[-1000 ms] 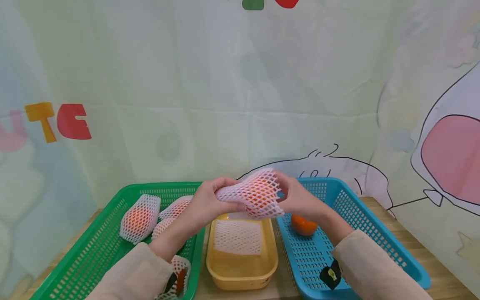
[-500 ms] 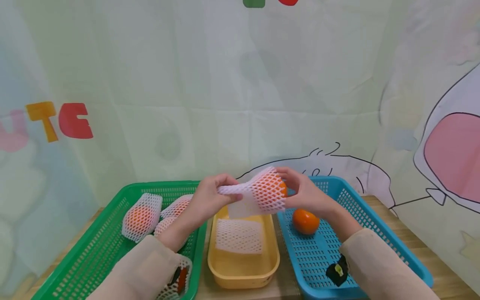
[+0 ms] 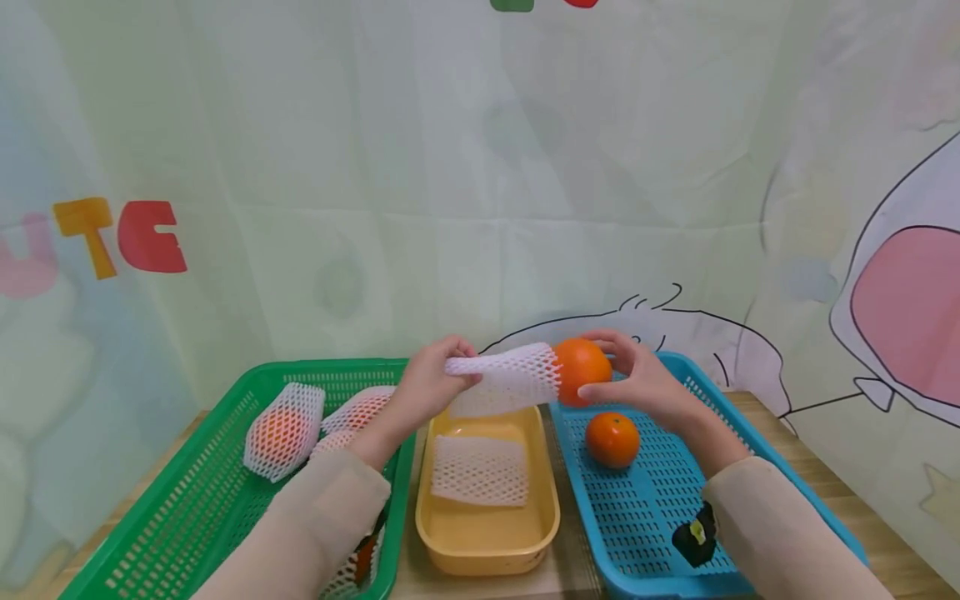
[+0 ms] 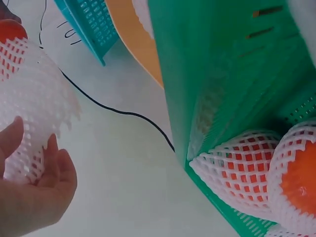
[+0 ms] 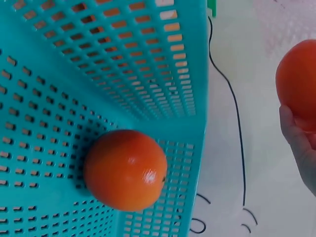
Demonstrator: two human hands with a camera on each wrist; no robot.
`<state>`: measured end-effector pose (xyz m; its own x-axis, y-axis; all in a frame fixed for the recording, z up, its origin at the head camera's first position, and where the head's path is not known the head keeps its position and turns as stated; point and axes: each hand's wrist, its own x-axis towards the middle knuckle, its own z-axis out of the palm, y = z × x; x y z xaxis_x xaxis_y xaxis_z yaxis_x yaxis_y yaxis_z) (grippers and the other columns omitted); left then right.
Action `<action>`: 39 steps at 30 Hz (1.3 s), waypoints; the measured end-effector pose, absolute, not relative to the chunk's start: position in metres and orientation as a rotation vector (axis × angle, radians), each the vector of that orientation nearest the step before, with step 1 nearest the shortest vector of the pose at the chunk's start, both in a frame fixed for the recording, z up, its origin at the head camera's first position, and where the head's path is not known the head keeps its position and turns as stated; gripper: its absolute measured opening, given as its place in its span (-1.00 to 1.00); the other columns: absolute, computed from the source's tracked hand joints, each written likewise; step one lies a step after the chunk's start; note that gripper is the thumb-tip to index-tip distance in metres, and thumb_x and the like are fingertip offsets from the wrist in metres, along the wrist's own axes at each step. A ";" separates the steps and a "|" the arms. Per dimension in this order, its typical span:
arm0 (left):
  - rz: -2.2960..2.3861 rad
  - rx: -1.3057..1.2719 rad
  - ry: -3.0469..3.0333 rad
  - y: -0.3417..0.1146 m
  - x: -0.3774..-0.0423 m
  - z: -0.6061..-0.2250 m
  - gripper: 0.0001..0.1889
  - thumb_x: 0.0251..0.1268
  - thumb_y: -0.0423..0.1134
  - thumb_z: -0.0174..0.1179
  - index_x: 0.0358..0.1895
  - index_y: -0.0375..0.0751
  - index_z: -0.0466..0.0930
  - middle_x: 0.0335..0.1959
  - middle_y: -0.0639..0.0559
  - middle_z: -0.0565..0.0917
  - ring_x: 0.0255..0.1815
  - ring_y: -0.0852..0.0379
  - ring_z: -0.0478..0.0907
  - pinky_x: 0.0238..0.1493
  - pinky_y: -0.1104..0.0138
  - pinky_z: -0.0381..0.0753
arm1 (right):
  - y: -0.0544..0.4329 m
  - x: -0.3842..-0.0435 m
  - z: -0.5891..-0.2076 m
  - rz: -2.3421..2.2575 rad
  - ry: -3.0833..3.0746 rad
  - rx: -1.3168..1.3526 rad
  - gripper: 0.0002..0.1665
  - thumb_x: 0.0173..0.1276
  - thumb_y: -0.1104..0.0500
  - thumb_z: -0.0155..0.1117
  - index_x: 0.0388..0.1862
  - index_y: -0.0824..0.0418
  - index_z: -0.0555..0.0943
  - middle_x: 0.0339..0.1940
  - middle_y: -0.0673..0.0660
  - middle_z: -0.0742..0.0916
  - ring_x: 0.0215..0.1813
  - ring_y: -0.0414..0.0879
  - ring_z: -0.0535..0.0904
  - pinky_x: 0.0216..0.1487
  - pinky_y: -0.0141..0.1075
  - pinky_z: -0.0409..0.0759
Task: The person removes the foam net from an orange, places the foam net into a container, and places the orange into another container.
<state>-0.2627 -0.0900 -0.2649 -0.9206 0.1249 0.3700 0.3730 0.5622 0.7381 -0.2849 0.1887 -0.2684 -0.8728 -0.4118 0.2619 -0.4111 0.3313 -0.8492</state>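
Note:
My left hand (image 3: 433,377) pinches the gathered end of a white foam net sleeve (image 3: 517,377) above the yellow tub. At the sleeve's mouth is an orange (image 3: 583,371), almost fully bare, and my right hand (image 3: 637,379) grips it from the right with thumb and fingers. In the left wrist view the net (image 4: 29,98) hangs from the left fingers with the orange (image 4: 12,30) at its far end. The right wrist view shows the held orange (image 5: 302,84) at the right edge, with the thumb against it.
A green basket (image 3: 172,467) on the left holds several net-wrapped fruits (image 3: 283,433). The yellow tub (image 3: 487,542) in the middle has a flat foam net (image 3: 480,471) inside. In the blue basket (image 3: 637,533) lie another orange (image 3: 612,440) and a small black item (image 3: 696,537).
The orange has come out of the foam net sleeve to the right, held by my right hand, which moved right and up. My left hand keeps its pinch on the sleeve, now narrower and stretched out.

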 end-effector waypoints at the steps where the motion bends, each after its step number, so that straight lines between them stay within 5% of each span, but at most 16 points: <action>1: -1.265 -0.413 -2.502 -0.088 -0.265 -0.266 -0.84 0.08 -0.43 0.30 -0.32 -0.22 0.51 -0.25 -0.07 0.60 -0.19 -0.03 0.48 -0.09 0.13 0.52 | 0.191 -0.286 -0.269 -1.636 2.589 -0.754 -0.20 0.09 0.07 0.43 0.30 0.03 0.28 0.21 0.15 0.48 0.09 0.10 0.46 0.03 -0.01 0.47; 10: -1.042 -0.424 -2.472 -0.073 -0.280 -0.272 -0.82 0.00 -0.50 0.31 -0.43 -0.21 0.51 -0.34 -0.05 0.62 -0.32 -0.02 0.50 -0.19 0.17 0.49 | 0.211 -0.292 -0.271 -1.676 2.681 -0.513 -0.15 0.14 0.04 0.38 0.36 0.09 0.20 0.26 0.27 0.39 0.09 0.16 0.42 0.05 0.05 0.37; 18: -1.016 -0.399 -2.486 -0.067 -0.288 -0.272 -0.82 -0.04 -0.52 0.31 -0.45 -0.25 0.50 -0.37 -0.08 0.62 -0.34 -0.05 0.49 -0.19 0.16 0.48 | 0.228 -0.296 -0.282 -1.689 2.724 -0.400 -0.13 0.18 0.08 0.36 0.37 0.21 0.13 0.29 0.34 0.33 0.08 0.20 0.38 -0.09 -0.15 0.46; 39: -0.902 -0.118 -2.584 -0.058 -0.295 -0.312 -0.82 0.06 -0.56 0.22 -0.47 -0.22 0.48 -0.39 -0.10 0.56 -0.35 -0.03 0.44 -0.17 0.16 0.49 | 0.253 -0.298 -0.307 -1.508 2.879 0.035 -0.04 0.13 0.11 0.37 0.37 0.38 0.07 0.22 0.51 0.31 0.09 0.31 0.34 -0.01 0.02 0.47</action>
